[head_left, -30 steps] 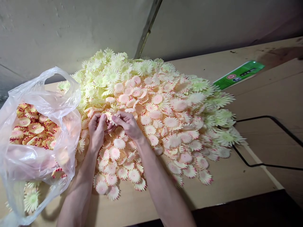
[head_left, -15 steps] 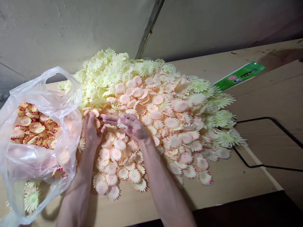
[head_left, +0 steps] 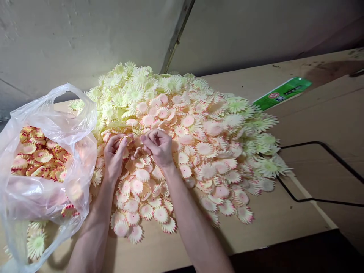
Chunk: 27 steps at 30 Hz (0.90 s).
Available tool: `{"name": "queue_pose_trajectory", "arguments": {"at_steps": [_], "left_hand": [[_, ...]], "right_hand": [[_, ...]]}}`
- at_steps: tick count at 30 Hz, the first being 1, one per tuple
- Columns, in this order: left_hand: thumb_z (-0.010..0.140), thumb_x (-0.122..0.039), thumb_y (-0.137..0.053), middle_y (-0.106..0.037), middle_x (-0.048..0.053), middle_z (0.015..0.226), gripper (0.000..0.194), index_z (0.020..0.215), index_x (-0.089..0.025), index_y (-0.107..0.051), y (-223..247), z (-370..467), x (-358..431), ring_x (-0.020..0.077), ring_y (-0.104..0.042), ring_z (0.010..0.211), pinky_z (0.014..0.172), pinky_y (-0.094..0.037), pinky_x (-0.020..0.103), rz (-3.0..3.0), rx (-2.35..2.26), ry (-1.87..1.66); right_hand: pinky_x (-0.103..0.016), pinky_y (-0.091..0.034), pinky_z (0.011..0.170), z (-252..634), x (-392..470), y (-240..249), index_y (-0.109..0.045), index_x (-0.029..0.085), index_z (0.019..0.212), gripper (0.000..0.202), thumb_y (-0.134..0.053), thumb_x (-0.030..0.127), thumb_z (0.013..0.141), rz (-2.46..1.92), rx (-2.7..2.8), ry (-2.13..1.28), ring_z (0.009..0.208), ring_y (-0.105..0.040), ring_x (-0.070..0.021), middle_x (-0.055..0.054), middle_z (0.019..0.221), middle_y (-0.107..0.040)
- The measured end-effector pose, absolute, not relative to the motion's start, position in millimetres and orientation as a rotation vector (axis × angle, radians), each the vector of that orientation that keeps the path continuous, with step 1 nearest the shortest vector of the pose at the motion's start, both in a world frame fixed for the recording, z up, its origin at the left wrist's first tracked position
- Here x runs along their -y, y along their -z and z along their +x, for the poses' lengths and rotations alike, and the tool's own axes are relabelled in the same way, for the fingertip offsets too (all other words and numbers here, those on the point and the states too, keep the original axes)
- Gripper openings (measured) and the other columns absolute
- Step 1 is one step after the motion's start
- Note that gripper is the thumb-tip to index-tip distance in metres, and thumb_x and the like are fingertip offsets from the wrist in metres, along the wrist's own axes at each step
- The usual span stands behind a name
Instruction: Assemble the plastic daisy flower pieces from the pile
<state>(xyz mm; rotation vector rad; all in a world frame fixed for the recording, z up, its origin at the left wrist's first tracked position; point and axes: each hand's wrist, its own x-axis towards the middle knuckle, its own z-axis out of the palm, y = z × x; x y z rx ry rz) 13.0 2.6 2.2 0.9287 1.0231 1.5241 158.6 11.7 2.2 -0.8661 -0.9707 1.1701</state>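
Note:
Many thin artificial flower petal discs [head_left: 204,148], pale pink and cream with scalloped, pink-tipped edges, lie in a broad heap on the table. Over its left part, my left hand [head_left: 114,156] is closed, with a petal disc [head_left: 128,139] between thumb and fingers. Just to the right, my right hand [head_left: 159,147] has its fingers curled in a pinch. A pale petal disc [head_left: 137,152], seen nearly edge-on and blurred, is at its fingertips. Larger yellow-green petal discs [head_left: 136,92] pile up behind and on the right of the heap.
At the left stands an open translucent plastic bag [head_left: 36,191] with red-edged yellow petal discs [head_left: 42,155] inside. A green packet [head_left: 281,94] lies at the back right. A bent black metal rod [head_left: 338,157] extends from the right. A grey wall [head_left: 85,41] rises behind the table [head_left: 273,216].
My right hand has curled its stretched fingers into a pinch, moving slightly left and up. My left hand has shifted a little right, its fingers bending over the disc. The view has shifted slightly.

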Motion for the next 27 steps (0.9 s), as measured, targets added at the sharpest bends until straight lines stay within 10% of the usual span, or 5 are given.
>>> {"name": "queue_pose_trajectory", "arguments": {"at_steps": [11,27], "left_hand": [[0.092,-0.051,-0.068,-0.080,0.007,0.107,0.031,0.095,-0.021,-0.075,0.4,9.6,0.1,0.0240,-0.074,0.109,0.096,-0.057,0.034,1.088,-0.947,-1.382],[0.082,-0.043,-0.082,-0.081,0.008,0.107,0.027,0.096,-0.022,-0.073,-1.1,9.2,0.8,0.0234,-0.078,0.098,0.096,-0.060,0.037,1.070,-0.899,-1.360]], "right_hand": [[-0.028,-0.056,0.062,150.7,-8.5,-1.1,-0.080,0.018,0.081,0.024,-0.089,0.037,0.069,-0.860,1.129,-1.385,0.061,-0.064,-0.0129,-0.002,0.070,-0.074],[-0.023,-0.040,0.046,160.3,-10.4,0.6,-0.080,0.017,0.080,0.024,-0.078,0.041,0.082,-0.858,1.235,-1.345,0.045,-0.051,-0.0088,0.003,0.051,-0.061]]}}
